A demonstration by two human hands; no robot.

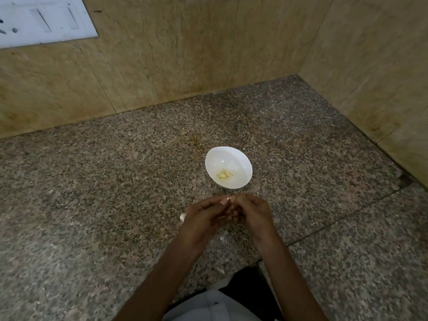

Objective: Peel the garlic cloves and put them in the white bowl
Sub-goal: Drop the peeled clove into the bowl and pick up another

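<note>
White bowl (pixel 240 158), pale yellow peeled cloves (pixel 225 174), speckled grey-brown granite counter (pixel 92 193), mottled beige wall (pixel 173 54)

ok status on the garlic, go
Left hand and right hand meet, both pinching a garlic clove. White bowl just beyond, peeled cloves inside. Path to bowl open.
</note>
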